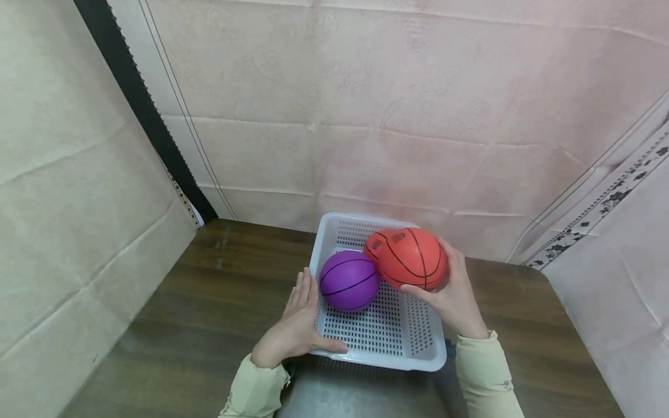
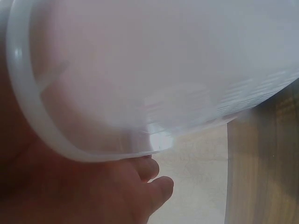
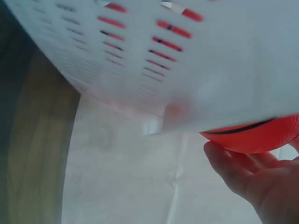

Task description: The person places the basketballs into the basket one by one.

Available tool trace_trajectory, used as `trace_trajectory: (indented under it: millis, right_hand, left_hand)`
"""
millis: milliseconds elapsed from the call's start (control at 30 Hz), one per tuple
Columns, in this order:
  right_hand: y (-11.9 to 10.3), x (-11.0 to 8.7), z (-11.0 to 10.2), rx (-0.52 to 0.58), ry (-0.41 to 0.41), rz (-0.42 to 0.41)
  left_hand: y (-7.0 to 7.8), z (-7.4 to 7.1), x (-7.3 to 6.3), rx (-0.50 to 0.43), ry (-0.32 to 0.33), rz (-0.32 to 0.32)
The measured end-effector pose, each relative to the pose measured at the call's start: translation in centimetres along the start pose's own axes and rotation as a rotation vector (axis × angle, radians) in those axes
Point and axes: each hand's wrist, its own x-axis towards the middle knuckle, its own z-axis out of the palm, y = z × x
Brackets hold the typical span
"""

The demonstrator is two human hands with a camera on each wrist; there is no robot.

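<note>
A white perforated plastic basket (image 1: 366, 331) sits by the table's front edge. My left hand (image 1: 294, 322) lies along its near left corner, fingers straight against the outer side and thumb on the front rim. In the left wrist view, fingers (image 2: 156, 189) show outside the basket wall (image 2: 140, 60). My right hand (image 1: 456, 299) grips an orange-red toy basketball (image 1: 415, 258) over the basket's right side, thumb in front and fingers round the far side. A purple toy basketball (image 1: 349, 281) rests inside at the left. Behind the gripped ball, another orange-red ball (image 1: 372, 244) is partly hidden.
The brown wood-patterned table (image 1: 209, 325) extends on both sides of the basket. Pale creased cloth (image 1: 366, 116) hangs behind it, with further cloth at left and right. Below the basket is a dark grey surface (image 1: 355, 395) at the front.
</note>
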Motion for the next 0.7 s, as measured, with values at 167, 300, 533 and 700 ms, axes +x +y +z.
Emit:
trace_trajectory:
  millis: [167,300,533,700]
  right_hand:
    - [1.0,0.1,0.0,-0.003,-0.044,-0.005]
    - [0.9,-0.2,-0.3,0.002,-0.124,0.057]
    - [0.7,-0.7,-0.9,0.011,-0.115,0.022]
    - [0.5,-1.0,-1.4,0.013,0.000,-0.058]
  left_hand:
    - [0.1,0.0,0.0,0.006,0.009,0.001]
    - [0.1,0.0,0.1,0.017,0.014,-0.008]
    - [0.2,0.1,0.1,0.018,0.011,-0.026]
    - [0.1,0.0,0.1,0.016,0.011,-0.010]
